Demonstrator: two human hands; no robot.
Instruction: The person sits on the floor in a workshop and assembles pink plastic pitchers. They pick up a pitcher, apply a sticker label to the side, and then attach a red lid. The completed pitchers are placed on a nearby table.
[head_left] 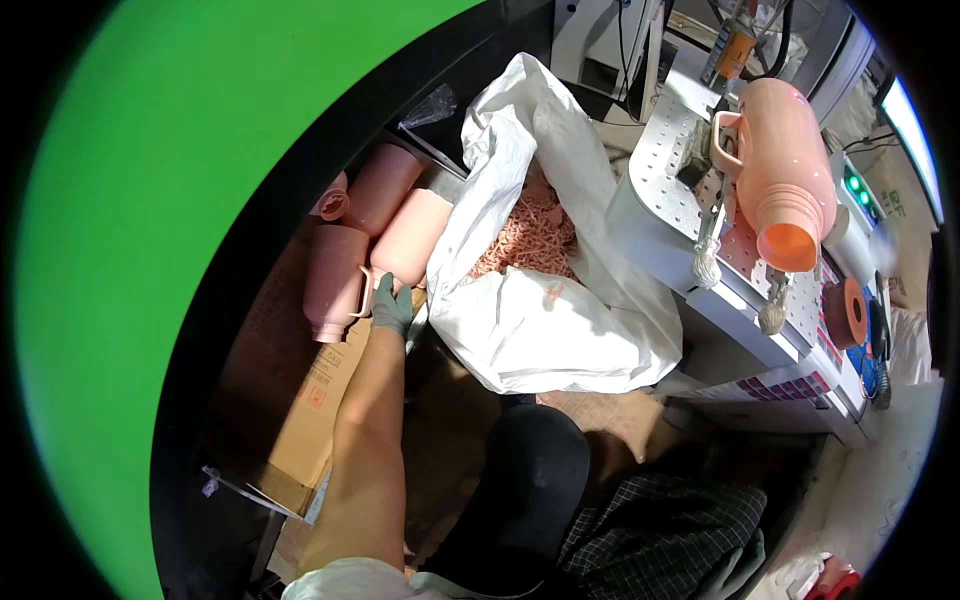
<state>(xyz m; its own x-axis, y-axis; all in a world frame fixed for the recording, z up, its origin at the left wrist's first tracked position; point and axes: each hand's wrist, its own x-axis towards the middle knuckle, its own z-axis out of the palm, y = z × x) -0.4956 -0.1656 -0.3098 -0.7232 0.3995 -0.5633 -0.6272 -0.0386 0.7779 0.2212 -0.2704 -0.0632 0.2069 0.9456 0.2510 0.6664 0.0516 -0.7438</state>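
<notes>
My left hand [392,306], in a grey-green glove, reaches to the left of the white sack. Its fingers are around the near, narrow end of a pink thermos jug shell [413,238]; that end is partly hidden by the hand. Just left of it lies another pink jug shell [336,270] with a handle, its neck toward me. Behind these rests a third pink shell [384,188], with a pink neck piece [332,198] at its side. They lie over a brown cardboard box [318,410]. My right hand is out of view.
A white woven sack [560,335] holds pink plastic shavings [527,235]. On the right, a pink jug shell [785,165] lies on a perforated metal machine table [665,150], near a brown tape roll [845,312]. My dark-clad leg [530,480] is below.
</notes>
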